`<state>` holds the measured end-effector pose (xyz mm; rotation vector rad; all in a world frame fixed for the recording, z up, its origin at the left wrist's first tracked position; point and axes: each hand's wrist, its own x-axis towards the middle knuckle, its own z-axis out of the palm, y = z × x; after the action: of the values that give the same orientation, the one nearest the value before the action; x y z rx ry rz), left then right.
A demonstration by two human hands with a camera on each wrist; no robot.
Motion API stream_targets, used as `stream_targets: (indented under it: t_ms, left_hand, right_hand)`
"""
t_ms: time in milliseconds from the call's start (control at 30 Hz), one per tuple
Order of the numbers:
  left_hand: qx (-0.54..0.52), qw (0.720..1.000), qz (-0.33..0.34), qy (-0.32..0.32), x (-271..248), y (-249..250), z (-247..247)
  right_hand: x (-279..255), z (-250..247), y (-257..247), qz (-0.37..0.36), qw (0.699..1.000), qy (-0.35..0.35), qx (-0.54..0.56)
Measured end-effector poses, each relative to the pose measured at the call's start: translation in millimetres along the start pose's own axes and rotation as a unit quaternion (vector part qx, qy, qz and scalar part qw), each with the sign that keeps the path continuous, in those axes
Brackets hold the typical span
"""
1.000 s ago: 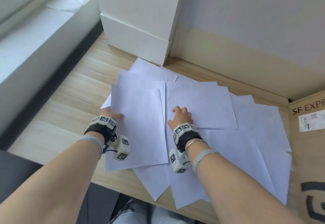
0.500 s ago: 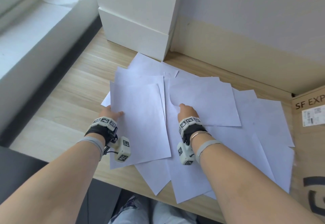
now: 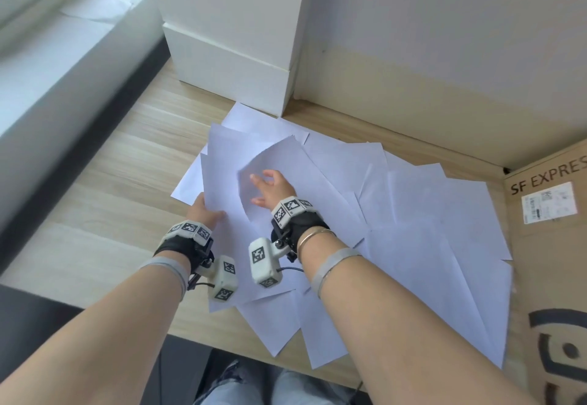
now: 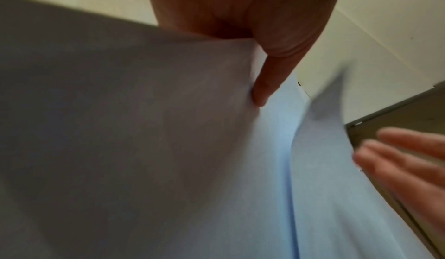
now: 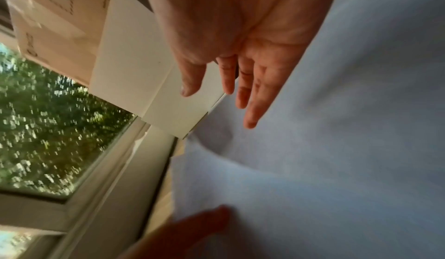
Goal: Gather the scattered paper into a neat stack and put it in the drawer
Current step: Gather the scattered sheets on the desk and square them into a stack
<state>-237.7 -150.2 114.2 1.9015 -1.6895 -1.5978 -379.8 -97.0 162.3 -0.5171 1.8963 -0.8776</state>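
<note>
Paper sheets (image 3: 428, 245) are fanned across the wooden desk (image 3: 104, 201), long axes splayed away from the body. One sheet edge is pinched by the left hand (image 3: 203, 210), thumb on top. The right hand (image 3: 270, 188) is held spread and loose over a lifted, blurred sheet (image 3: 273, 163); contact can't be confirmed. Lower sheets are hidden by overlap.
</note>
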Motion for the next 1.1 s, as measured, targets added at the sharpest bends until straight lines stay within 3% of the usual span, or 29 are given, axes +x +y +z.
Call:
stream_targets:
  t_ms: [100, 267, 333, 433, 733, 867, 1000, 1100]
  left_hand:
    - [-0.019, 1.000, -0.005, 0.002, 2, -5, 0]
    - [-0.035, 0.999, -0.003, 0.019, 2, -6, 6]
    - [-0.048, 0.999, 0.001, 0.020, 3, -7, 8]
    - [-0.042, 0.999, 0.008, 0.008, 3, -4, 11]
    - [-0.019, 1.000, 0.004, -0.004, -1, 7, 28]
    - [-0.022, 1.000, 0.007, 0.003, -2, 8, 28]
    - [-0.028, 1.000, 0.014, 0.006, -2, 7, 26]
    - [-0.032, 0.999, 0.008, 0.011, -4, 5, 28]
  right_hand:
    - [13, -36, 13, 0.006, 0.984, 0.056, -0.169]
    - [22, -106, 54, 0.169, 0.918, 0.159, -0.322]
    - [19, -115, 63, 0.194, 0.907, 0.159, -0.339]
    - [17, -108, 66, 0.176, 0.901, 0.140, -0.371]
    - [4, -57, 55, 0.076, 0.932, 0.067, -0.348]
    - [0, -85, 65, 0.042, 0.927, 0.129, -0.349]
    - [-7, -138, 93, 0.113, 0.901, 0.171, -0.383]
    - [-18, -167, 112, 0.197, 0.887, 0.162, -0.386]
